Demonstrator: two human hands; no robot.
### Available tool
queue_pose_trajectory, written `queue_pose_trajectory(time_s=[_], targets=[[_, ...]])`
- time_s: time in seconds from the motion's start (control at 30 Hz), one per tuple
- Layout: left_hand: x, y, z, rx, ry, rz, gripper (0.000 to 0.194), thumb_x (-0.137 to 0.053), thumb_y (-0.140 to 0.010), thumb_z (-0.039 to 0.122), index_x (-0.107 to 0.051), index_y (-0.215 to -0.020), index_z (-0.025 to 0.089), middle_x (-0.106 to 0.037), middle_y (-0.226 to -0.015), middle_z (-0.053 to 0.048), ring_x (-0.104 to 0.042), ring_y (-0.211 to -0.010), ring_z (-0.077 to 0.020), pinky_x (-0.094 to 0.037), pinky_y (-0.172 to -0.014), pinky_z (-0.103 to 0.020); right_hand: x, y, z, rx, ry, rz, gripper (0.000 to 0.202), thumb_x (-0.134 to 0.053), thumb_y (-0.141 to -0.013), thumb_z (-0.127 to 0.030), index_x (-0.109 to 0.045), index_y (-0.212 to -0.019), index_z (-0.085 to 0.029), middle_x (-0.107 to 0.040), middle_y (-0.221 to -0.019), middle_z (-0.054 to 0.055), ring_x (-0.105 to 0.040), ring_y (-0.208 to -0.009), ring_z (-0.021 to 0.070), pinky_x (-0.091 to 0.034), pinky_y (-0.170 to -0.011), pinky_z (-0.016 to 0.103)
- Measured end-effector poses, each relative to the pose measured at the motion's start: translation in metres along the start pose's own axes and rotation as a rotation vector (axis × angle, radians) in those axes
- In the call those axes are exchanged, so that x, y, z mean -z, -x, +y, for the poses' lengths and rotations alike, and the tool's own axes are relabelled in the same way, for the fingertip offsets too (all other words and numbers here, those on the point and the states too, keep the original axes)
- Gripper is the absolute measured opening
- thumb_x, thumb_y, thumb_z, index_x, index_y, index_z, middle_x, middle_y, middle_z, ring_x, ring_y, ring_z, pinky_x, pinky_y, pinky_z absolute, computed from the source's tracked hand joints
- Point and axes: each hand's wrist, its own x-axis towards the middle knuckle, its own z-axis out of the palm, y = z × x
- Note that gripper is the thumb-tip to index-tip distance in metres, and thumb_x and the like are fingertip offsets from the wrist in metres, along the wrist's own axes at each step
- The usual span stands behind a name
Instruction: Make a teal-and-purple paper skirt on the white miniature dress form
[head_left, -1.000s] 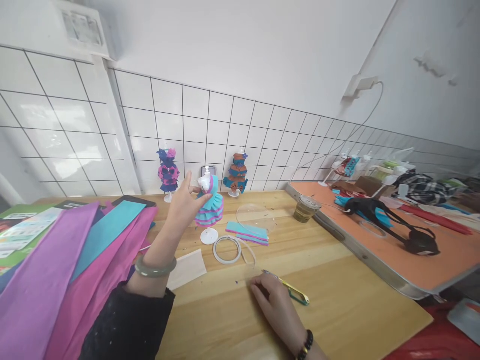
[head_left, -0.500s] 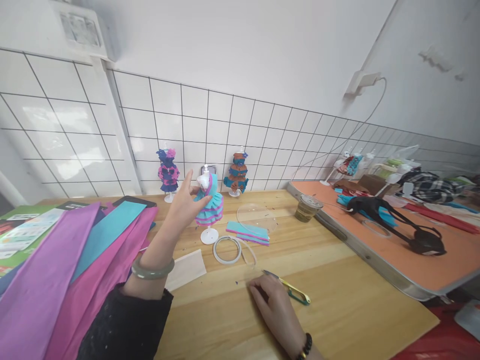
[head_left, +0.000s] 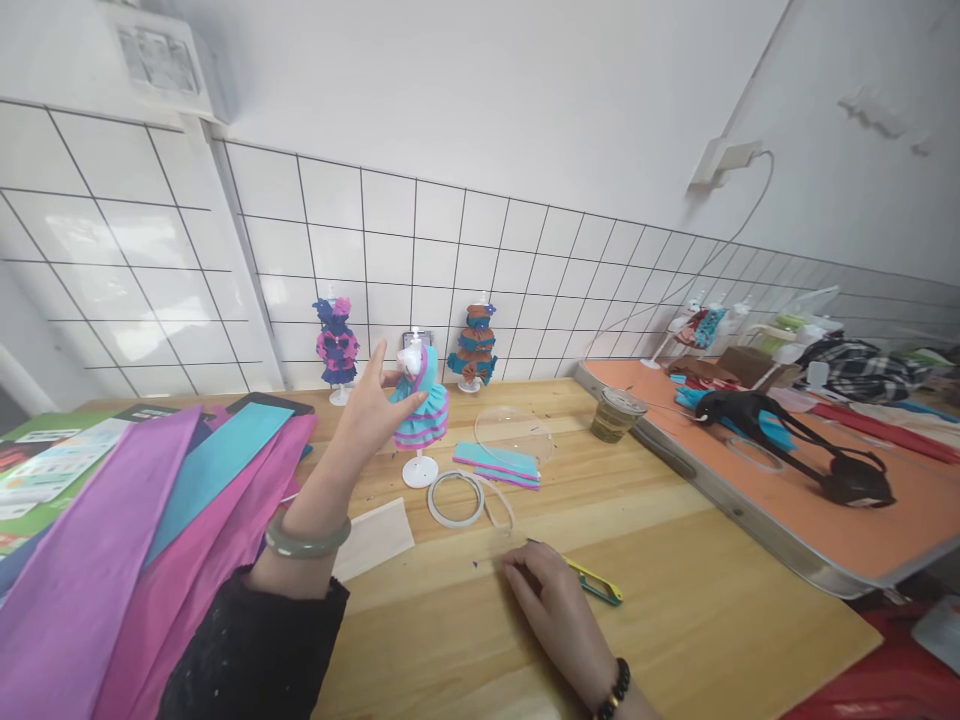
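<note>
My left hand (head_left: 369, 412) is raised over the wooden table (head_left: 675, 600). Its thumb and fingers pinch the bust of a small white mannequin in a teal and pink ruffled dress (head_left: 420, 405). The mannequin stands upright on its round base. My right hand (head_left: 556, 612) lies low on the table near the front edge. Its fingers cover the front part of yellow-green thread snips (head_left: 600, 588), whose handle sticks out to the right.
Two more dressed mannequins (head_left: 337, 345) (head_left: 475, 346) stand by the tiled wall. Near the teal one lie a white tape ring (head_left: 454, 499), teal-pink strips (head_left: 498, 463) and a clear dome (head_left: 514, 432). Coloured paper sheets (head_left: 142, 530) are piled left. A cup (head_left: 615, 415) and an orange table (head_left: 795, 520) are right.
My right hand has slid a little forward over the tip of the snips. My left hand stays on the teal mannequin, almost unmoved.
</note>
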Motion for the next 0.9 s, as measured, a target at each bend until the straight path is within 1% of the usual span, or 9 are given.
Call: queue_pose_trajectory(time_s=[0.13, 0.3, 0.47, 0.57, 0.67, 0.8, 0.9], targets=[[-0.009, 0.001, -0.004, -0.01, 0.069, 0.051, 0.091, -0.067, -0.07, 0.042, -0.017, -0.143, 0.023, -0.062, -0.115, -0.011, -0.055, -0.111, -0.0255, -0.04, -0.094, -0.041, 0.0, 0.0, -0.002, 0.007, 0.021, -0.008, 0.019, -0.047, -0.087, -0.02, -0.063, -0.078, -0.019, -0.065, -0.078, 0.005, -0.058, -0.078, 0.0197, -0.043, -0.074, 0.032], [-0.015, 0.001, -0.01, -0.023, 0.099, 0.096, 0.083, -0.065, -0.072, 0.038, -0.023, -0.142, 0.022, -0.065, -0.107, -0.01, -0.058, -0.106, -0.0238, -0.04, -0.095, -0.04, -0.001, 0.0, -0.004, 0.023, 0.032, -0.003, 0.019, -0.047, -0.087, -0.02, -0.062, -0.078, -0.019, -0.065, -0.078, 0.004, -0.058, -0.077, 0.0194, -0.042, -0.075, 0.033], [-0.009, -0.001, -0.006, -0.008, 0.146, 0.094, 0.083, -0.066, -0.07, 0.031, -0.024, -0.141, 0.021, -0.067, -0.1, -0.007, -0.059, -0.102, -0.0205, -0.04, -0.096, -0.04, 0.0, 0.001, -0.003, 0.015, 0.025, -0.003, 0.019, -0.047, -0.087, -0.02, -0.063, -0.077, -0.019, -0.066, -0.078, 0.005, -0.058, -0.078, 0.0199, -0.043, -0.075, 0.033], [-0.003, -0.002, -0.002, 0.002, 0.141, 0.1, 0.084, -0.066, -0.069, 0.029, -0.024, -0.141, 0.02, -0.066, -0.1, -0.007, -0.059, -0.101, -0.0202, -0.041, -0.094, -0.039, 0.0, 0.001, -0.002, 0.014, 0.022, -0.005, 0.018, -0.047, -0.087, -0.02, -0.063, -0.078, -0.019, -0.065, -0.079, 0.005, -0.058, -0.078, 0.0199, -0.042, -0.075, 0.033], [0.001, -0.004, -0.002, 0.009, 0.143, 0.052, 0.087, -0.066, -0.068, 0.029, -0.022, -0.142, 0.019, -0.066, -0.1, -0.007, -0.059, -0.099, -0.0211, -0.044, -0.089, -0.038, 0.0, 0.001, -0.001, 0.019, 0.029, -0.004, 0.018, -0.047, -0.087, -0.019, -0.062, -0.078, -0.019, -0.065, -0.077, 0.004, -0.058, -0.078, 0.0195, -0.042, -0.075, 0.033], [0.001, -0.005, -0.008, 0.026, 0.16, -0.011, 0.088, -0.066, -0.068, 0.029, -0.021, -0.142, 0.018, -0.065, -0.102, -0.01, -0.06, -0.096, -0.0238, -0.049, -0.08, -0.038, -0.001, 0.0, 0.0, 0.023, 0.036, 0.002, 0.018, -0.047, -0.087, -0.019, -0.062, -0.078, -0.019, -0.065, -0.077, 0.004, -0.058, -0.078, 0.0192, -0.042, -0.075, 0.032], [0.0, -0.005, -0.012, 0.017, 0.17, -0.043, 0.086, -0.065, -0.07, 0.029, -0.02, -0.143, 0.019, -0.063, -0.107, -0.011, -0.06, -0.099, -0.0249, -0.049, -0.08, -0.038, -0.002, 0.001, 0.0, 0.022, 0.029, 0.004, 0.019, -0.047, -0.087, -0.019, -0.063, -0.077, -0.019, -0.065, -0.077, 0.004, -0.058, -0.077, 0.0188, -0.042, -0.074, 0.032]])
